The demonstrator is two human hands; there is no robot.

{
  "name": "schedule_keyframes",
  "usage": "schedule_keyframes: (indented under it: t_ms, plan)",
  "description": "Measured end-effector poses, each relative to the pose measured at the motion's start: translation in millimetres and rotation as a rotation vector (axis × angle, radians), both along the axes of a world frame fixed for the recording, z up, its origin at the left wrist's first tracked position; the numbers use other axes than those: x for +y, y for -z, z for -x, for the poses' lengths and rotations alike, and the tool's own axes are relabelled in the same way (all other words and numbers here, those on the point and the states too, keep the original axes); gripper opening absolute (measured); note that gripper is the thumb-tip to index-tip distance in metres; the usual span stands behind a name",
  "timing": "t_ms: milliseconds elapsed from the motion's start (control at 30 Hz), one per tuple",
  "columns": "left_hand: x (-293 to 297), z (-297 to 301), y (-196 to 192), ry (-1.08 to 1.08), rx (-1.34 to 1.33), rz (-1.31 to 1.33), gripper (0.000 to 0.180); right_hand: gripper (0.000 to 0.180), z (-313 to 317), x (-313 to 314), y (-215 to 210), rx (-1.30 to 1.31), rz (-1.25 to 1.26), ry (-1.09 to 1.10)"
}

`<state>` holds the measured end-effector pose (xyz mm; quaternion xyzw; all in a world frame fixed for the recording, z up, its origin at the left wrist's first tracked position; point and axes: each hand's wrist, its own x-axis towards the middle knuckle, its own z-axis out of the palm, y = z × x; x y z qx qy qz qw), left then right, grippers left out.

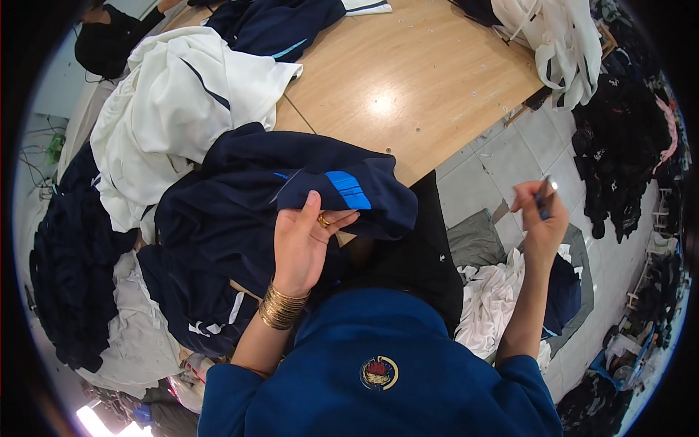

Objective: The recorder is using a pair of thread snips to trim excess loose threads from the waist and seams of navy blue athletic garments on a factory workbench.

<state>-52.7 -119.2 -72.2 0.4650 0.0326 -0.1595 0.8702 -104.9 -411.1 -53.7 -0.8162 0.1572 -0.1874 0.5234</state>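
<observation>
A navy garment [240, 175] lies bunched over the table's near edge, one part of it raised toward me. My left hand [309, 237] grips that part, thumb on top and fingers underneath. Beside the thumb, a bright blue patch [348, 190] shows on the dark cloth. Out to the right, away from the garment and over the floor, my right hand [542, 215] is closed around a small bluish tool [542, 206] with a shiny metal end. Its exact kind is hard to make out, as the fingers cover much of it.
White garments [175, 95] are heaped at the left of the wooden table [408, 80]; more white cloth [557, 44] hangs off its far right corner. Dark clothes [619, 153] and pale cloth [491, 306] lie on the tiled floor. A person [109, 40] is at the far left.
</observation>
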Motion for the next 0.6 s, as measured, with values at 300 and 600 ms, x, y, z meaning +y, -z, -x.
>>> schedule_keyframes:
  t_ms: [300, 600]
  plan:
    - [-5.2, 7.0, 7.0, 0.019, 0.018, -0.062, 0.028, 0.024, -13.3, 48.4, 8.5, -0.034, 0.137, -0.103]
    - [-12.1, 12.6, -12.4, 0.055, 0.062, -0.095, 0.019, 0.032, -22.8, 92.3, -9.6, -0.014, 0.018, -0.420]
